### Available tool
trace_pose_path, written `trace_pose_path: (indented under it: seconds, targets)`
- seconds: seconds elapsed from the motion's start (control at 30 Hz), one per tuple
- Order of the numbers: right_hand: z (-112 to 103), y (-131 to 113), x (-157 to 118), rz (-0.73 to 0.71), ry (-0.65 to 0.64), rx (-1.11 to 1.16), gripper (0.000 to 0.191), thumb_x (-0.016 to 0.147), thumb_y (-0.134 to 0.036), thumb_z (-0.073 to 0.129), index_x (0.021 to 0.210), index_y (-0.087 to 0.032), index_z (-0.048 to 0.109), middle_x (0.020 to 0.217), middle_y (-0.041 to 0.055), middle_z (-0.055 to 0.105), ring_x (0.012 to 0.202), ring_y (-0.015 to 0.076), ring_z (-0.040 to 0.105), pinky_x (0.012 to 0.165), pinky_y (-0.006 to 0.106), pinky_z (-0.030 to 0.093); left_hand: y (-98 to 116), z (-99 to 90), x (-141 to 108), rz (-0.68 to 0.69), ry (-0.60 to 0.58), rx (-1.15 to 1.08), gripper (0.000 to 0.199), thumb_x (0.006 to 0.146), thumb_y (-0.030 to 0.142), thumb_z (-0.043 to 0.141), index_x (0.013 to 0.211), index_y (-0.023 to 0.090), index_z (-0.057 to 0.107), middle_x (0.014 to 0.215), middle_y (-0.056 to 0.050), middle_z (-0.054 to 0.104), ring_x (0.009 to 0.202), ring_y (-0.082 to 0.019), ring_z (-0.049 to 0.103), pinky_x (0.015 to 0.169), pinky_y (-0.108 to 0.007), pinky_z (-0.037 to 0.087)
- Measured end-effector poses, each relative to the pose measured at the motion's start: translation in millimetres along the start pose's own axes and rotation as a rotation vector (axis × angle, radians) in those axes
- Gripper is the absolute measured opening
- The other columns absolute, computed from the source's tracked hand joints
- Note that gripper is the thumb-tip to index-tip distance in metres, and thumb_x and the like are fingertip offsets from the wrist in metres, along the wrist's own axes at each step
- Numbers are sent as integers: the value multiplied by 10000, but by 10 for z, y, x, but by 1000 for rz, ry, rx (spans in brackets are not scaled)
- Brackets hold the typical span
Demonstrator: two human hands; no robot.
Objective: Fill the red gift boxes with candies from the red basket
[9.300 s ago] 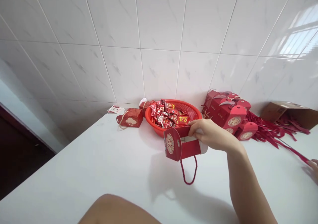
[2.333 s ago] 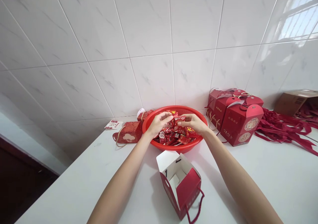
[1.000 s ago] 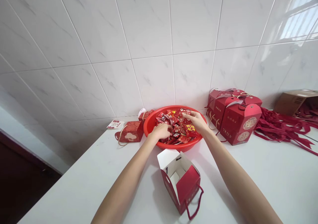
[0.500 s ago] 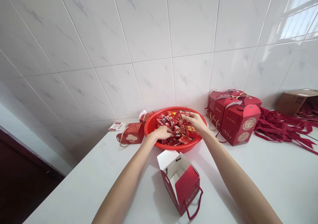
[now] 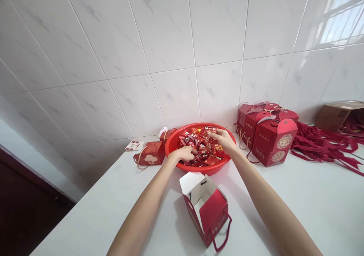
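Observation:
A red plastic basin (image 5: 170, 142) by the wall holds a heap of red wrapped candies (image 5: 203, 150). My left hand (image 5: 187, 153) is in the basin's near left part, fingers curled down among the candies; whatever they grip is hidden. At the basin's right side, my right hand (image 5: 224, 139) is closed, pinching a flat red packet with a light printed pattern (image 5: 209, 132) between thumb and fingers. Between my forearms stands an open red gift box (image 5: 213, 214), flaps up, white inside, a dark red cord handle hanging from its near side.
Several closed red gift boxes (image 5: 273, 142) stand right of the basin. Beyond them lie dark red ribbons (image 5: 324, 146) and an open cardboard box (image 5: 331, 117). Left of the basin are a red box on its side (image 5: 153, 152) and a printed card (image 5: 134, 145). A tiled wall (image 5: 173, 89) bounds the table behind.
Both hands stay in nearly the same place over the basin. My left hand has shifted very slightly among the candies; the view has tilted a little.

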State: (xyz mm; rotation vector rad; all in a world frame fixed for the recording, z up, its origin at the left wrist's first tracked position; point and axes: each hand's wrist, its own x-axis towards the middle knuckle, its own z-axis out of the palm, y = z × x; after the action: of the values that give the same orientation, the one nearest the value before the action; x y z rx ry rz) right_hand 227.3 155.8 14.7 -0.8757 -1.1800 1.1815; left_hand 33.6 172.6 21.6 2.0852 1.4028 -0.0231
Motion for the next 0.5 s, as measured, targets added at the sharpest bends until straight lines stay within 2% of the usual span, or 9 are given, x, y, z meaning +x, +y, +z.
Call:
trace_pose_path:
  seconds: [0.07,0.23,0.3,0.4,0.5]
  targets:
    - [-1,6,2,-4,4,0,319,631,-419,825,824,-185,725,866,57,751,779,208,681,680,314,548,-5,7,6,5,30,15,186,599,19,484,614,185,567,492,44,503,443,-118,471,439,-213,335]
    - [7,11,11,-16,0,10,354,590,-436,845,800,-177,729,836,53,751,759,202,677,694,320,555,-57,26,56,19,191,101,207,592,-15,516,641,162,612,567,17,560,537,-125,528,469,-204,332]
    - [9,14,17,-21,4,14,359,575,-440,851,784,-176,727,829,55,750,758,203,677,700,323,558,-76,24,69,18,207,103,224,583,-19,536,675,152,646,618,0,611,585,-137,564,485,-204,357]
    - [8,21,24,-16,7,10,351,573,-438,854,769,-179,721,834,58,748,776,212,678,699,330,558,-83,7,69,54,248,34,300,600,-5,567,814,149,710,751,-24,705,696,-165,641,559,-203,453]
    - [4,30,25,-17,-2,10,341,589,-434,849,786,-187,721,878,62,750,807,221,679,689,326,553,-86,-17,62,114,403,-120,333,643,18,577,911,152,721,898,-40,752,846,-190,683,688,-218,525]
